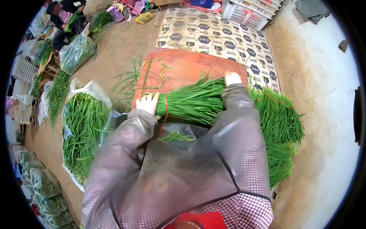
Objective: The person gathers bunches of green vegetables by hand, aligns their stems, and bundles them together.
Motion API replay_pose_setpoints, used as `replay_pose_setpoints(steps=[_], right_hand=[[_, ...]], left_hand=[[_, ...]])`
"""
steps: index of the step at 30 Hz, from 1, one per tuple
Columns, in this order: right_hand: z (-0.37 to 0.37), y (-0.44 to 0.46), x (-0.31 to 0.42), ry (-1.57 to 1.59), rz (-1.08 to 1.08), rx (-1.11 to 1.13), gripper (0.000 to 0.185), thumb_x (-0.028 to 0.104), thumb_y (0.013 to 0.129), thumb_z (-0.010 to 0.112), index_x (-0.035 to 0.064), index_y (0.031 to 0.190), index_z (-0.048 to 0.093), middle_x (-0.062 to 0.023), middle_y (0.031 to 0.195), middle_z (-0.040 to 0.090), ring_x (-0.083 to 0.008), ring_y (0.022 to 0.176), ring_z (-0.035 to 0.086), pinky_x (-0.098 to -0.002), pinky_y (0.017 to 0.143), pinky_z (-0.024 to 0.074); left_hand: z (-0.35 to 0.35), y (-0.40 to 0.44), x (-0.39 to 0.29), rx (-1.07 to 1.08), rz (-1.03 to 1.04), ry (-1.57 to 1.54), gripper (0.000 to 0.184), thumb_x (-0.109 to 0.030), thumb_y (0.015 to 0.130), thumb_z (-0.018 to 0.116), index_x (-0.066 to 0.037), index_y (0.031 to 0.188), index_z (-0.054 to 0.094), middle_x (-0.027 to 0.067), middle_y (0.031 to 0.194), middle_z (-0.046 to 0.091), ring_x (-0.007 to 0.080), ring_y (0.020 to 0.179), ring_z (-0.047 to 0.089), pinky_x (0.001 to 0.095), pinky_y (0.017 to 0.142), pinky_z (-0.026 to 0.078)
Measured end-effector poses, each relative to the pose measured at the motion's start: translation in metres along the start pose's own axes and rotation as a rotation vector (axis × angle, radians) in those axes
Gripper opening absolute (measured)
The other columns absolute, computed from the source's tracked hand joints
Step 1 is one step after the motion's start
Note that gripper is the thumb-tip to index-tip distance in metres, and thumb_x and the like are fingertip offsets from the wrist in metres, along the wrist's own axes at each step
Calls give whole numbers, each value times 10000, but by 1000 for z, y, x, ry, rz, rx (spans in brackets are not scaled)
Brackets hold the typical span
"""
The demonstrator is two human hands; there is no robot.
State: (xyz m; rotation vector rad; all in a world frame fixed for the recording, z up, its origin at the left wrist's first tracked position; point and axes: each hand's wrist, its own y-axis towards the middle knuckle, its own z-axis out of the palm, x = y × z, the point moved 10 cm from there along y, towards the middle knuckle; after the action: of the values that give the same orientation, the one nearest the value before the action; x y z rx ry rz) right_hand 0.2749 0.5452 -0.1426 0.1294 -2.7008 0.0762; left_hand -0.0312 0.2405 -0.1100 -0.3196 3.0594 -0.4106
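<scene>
A thick bundle of green chives lies across the near part of a reddish wooden board. My left hand, in a pale glove, grips the bundle's left end. Beside that hand an orange-red tie crosses the bundle, and its loose end hangs over the board's near edge. My right hand, also gloved, is at the bundle's far right end, at the board's right side; it is slightly blurred and its fingers are mostly hidden. Loose chive blades are scattered on the board's left half.
Tied chive bundles are stacked at my right. An open bag of chives stands at my left. Patterned sheeting covers the floor beyond the board, with white crates behind. A seated person handles chives at far left.
</scene>
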Motion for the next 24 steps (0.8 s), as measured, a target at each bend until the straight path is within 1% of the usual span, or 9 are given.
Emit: replay_pose_setpoints(steps=[3, 5, 7, 9, 12, 16, 18, 21, 24], right_hand=[[-49, 35, -44, 423, 9, -332, 465, 440, 905, 523, 10, 854, 692, -155, 742, 670, -328, 689, 627, -450, 670, 472], [-76, 20, -12, 625, 28, -211, 467, 471, 874, 586, 19, 843, 700, -103, 776, 679, -242, 711, 623, -382, 682, 481], [-86, -21, 73, 727, -431, 96, 423, 411, 873, 600, 8, 963, 688, -110, 851, 674, -209, 812, 620, -344, 792, 475], [-60, -79, 127, 393, -511, 431, 410, 410, 862, 597, 32, 993, 687, -132, 951, 682, -236, 883, 639, -349, 828, 479], [-2, -120, 151, -233, -724, 455, 323, 359, 857, 544, 102, 973, 703, -165, 943, 679, -348, 905, 640, -431, 825, 500], [-21, -20, 91, 282, -470, 15, 358, 371, 879, 534, 51, 904, 691, -185, 961, 672, -347, 882, 644, -427, 798, 501], [-42, 2, 90, 342, -332, 157, 495, 399, 903, 556, -4, 1189, 579, -209, 979, 669, -335, 929, 643, -369, 837, 491], [-100, -23, 140, -49, -689, -468, 592, 470, 867, 569, 45, 1277, 529, -234, 1184, 590, -350, 1078, 576, -446, 944, 421], [-72, -84, 205, -89, -916, 4, 648, 551, 853, 534, 83, 1300, 520, -178, 1272, 556, -331, 1206, 489, -449, 989, 372]], left_hand=[[2, 1, 0, -18, 7, -1, 1104, -376, 557, 851, -153, 1455, 248, 103, 1376, 417, 307, 1244, 427, 517, 1004, 322], [-2, 0, -2, 0, 0, 3, 1099, -374, 561, 852, -147, 1453, 251, 104, 1381, 412, 305, 1252, 422, 510, 1009, 324], [-6, -1, -3, 31, -22, 17, 1089, -370, 569, 855, -137, 1448, 256, 105, 1393, 401, 303, 1268, 413, 496, 1019, 328], [-6, -2, -4, 24, -21, 5, 1086, -366, 570, 855, -137, 1448, 257, 105, 1390, 404, 300, 1269, 413, 496, 1016, 331], [-7, -7, -3, -31, 3, -16, 1074, -359, 575, 851, -141, 1447, 263, 109, 1378, 420, 292, 1275, 412, 500, 1003, 339], [-8, -7, -2, -68, 8, -16, 1038, -342, 587, 837, -142, 1440, 280, 118, 1349, 442, 300, 1248, 432, 518, 988, 346], [-7, -6, -1, -80, 25, -19, 1024, -335, 594, 828, -141, 1440, 284, 128, 1338, 450, 313, 1227, 447, 531, 982, 350], [-9, -5, -3, -88, 22, -25, 1020, -333, 602, 824, -146, 1442, 277, 133, 1346, 444, 313, 1241, 433, 535, 1004, 333], [-7, -7, -1, -32, -20, -42, 1043, -348, 576, 844, -147, 1434, 286, 118, 1355, 433, 295, 1270, 410, 521, 1002, 329]])
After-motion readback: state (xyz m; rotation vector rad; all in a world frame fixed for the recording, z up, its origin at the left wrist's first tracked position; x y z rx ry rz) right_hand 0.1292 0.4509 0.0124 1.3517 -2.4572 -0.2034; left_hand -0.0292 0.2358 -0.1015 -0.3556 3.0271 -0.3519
